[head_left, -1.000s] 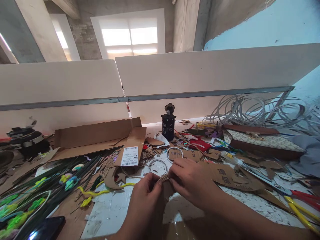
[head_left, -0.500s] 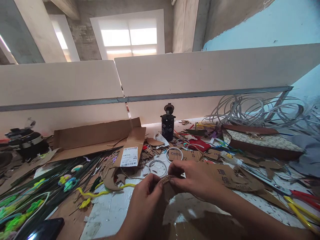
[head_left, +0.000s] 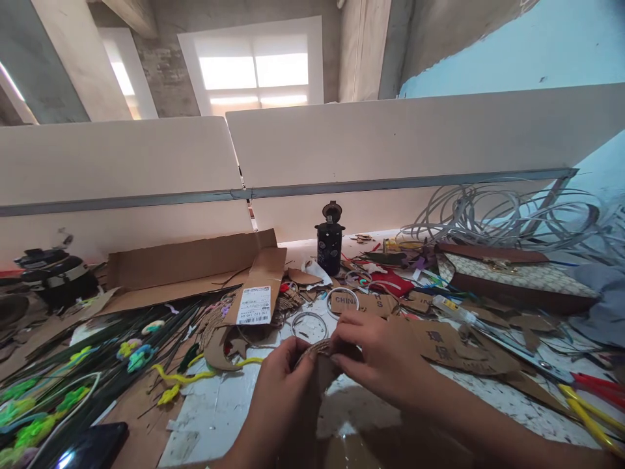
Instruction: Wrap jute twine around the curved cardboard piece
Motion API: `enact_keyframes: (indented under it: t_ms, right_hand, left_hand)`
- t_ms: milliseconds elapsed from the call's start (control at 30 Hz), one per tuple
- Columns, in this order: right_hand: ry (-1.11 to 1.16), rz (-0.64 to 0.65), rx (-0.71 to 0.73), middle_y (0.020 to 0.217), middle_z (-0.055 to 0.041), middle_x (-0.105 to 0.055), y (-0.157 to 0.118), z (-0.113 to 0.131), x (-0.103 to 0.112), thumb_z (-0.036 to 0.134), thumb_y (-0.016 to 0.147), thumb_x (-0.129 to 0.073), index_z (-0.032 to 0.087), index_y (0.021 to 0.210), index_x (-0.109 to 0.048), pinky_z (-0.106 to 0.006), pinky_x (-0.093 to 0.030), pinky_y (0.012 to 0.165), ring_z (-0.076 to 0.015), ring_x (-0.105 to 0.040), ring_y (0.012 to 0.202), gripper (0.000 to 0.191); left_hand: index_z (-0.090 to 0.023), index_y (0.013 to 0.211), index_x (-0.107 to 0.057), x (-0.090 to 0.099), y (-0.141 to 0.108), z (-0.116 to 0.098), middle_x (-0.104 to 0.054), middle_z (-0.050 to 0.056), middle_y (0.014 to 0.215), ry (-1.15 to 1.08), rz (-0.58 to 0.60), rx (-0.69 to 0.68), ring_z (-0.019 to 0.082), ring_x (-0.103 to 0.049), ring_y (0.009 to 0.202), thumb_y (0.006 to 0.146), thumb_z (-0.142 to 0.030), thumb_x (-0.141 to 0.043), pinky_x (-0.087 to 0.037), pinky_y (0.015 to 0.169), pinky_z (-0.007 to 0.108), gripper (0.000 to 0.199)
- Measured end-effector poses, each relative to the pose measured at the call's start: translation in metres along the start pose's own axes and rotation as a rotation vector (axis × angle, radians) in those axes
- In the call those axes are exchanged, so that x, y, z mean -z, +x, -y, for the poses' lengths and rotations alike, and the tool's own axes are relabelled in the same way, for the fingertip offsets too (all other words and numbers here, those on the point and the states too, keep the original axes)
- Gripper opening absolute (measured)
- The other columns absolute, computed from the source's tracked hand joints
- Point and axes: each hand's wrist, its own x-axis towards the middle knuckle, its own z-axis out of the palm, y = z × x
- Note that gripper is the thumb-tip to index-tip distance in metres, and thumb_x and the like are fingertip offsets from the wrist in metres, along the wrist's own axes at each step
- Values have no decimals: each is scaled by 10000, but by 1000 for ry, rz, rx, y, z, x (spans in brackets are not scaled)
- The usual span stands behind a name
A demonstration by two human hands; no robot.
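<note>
Pinching a cord-wrapped cardboard piece (head_left: pixel 319 352), the left hand (head_left: pixel 283 378) has its fingers closed. The right hand's (head_left: pixel 374 358) fingers curl nearly shut at its edge; their grip is unclear.

craft workshop, cardboard scraps (head_left: pixel 439 342), coiled strips (head_left: pixel 493 215), bare concrete (head_left: pixel 168 68)

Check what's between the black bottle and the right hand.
Head view: a silvery ring and cardboard printed "CHINA" lie between the black bottle and right hand.

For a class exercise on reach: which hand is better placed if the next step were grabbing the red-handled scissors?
Right, probably: the scissors lie on the right hand's side, and the left hand is farther away. Both pinch the brown piece.
</note>
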Motion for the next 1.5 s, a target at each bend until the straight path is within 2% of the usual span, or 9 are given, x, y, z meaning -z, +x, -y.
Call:
enact_keyframes:
  t_ms: [200, 733, 1233, 1367, 1500]
  right_hand:
    - [-205, -39, 76, 821, -26, -607, -5, -2, -12, 98, 817, -658, 169, 757, -596, -312, -357, 683, -188, -542, 763, 111]
    - [-327, -59, 119, 838, -59, -639, -7, -2, -18, 83, 822, -623, 167, 792, -609, -332, -390, 691, -218, -577, 763, 91]
    - [-253, -68, 100, 852, -53, -615, -3, -4, -15, 95, 862, -601, 165, 810, -609, -327, -388, 696, -208, -553, 782, 88]
    - [-126, -43, 57, 850, -31, -602, -2, -3, -9, 70, 849, -597, 177, 799, -598, -303, -385, 697, -190, -546, 797, 118]
    - [81, -24, -74, 867, -11, -621, 3, -3, -1, 20, 766, -631, 187, 821, -605, -281, -404, 720, -179, -564, 832, 178]
  left_hand:
    - [-194, 724, -608, -1, -1, 1, -589, -11, 665, -7, -18, -1, 175, -500, 655, 776, -355, -595, -395, 581, 260, 170]
    - [-194, 714, -615, -2, -4, -2, -595, -13, 652, 21, -38, -16, 173, -513, 642, 806, -339, -594, -389, 564, 240, 172]
    - [-197, 743, -631, -2, -5, 1, -639, -6, 689, 131, -34, -29, 181, -535, 680, 854, -327, -571, -385, 587, 248, 181]
    - [-190, 775, -649, -1, -6, 0, -651, 10, 714, 97, -30, -23, 195, -548, 700, 857, -370, -580, -392, 600, 259, 210]
    - [-191, 768, -647, -1, -7, -3, -650, 13, 718, 83, -29, -9, 200, -556, 703, 843, -372, -592, -402, 609, 261, 204]
